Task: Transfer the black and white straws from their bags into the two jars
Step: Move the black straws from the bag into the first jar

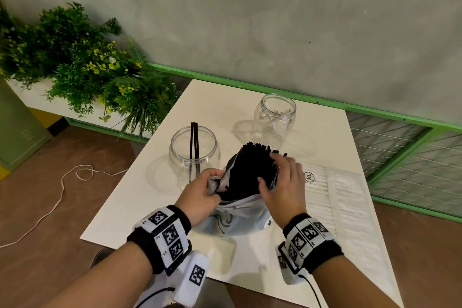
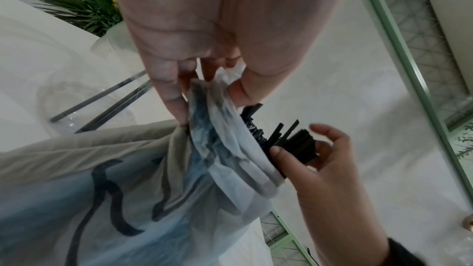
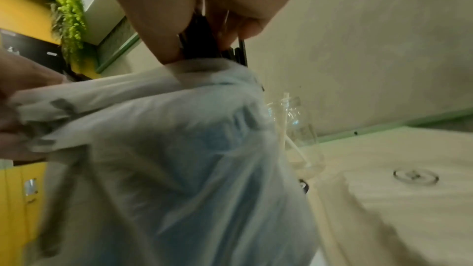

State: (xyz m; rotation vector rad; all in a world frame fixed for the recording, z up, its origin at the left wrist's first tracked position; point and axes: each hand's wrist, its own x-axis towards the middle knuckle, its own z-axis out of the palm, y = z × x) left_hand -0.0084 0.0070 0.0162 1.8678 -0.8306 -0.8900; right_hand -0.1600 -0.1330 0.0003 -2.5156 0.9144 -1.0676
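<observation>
A pale plastic bag [image 1: 237,220] with dark lettering lies in the middle of the white table [image 1: 250,270]. A thick bundle of black straws [image 1: 252,167] sticks out of its mouth. My left hand [image 1: 202,195] pinches the bag's rim [image 2: 217,96]. My right hand [image 1: 282,182] grips a bunch of the black straws [image 2: 299,145] between thumb and fingers. The near clear jar [image 1: 193,155] on the left holds two black straws [image 1: 194,142]. The far clear jar [image 1: 275,115] holds a few white straws [image 3: 294,145]. A flat bag of white straws [image 1: 332,195] lies to the right.
Green plants [image 1: 82,62] stand in a planter left of the table. A white cord [image 1: 57,197] trails over the brown floor. A green rail [image 1: 325,105] and wire mesh [image 1: 412,157] run behind and right of the table.
</observation>
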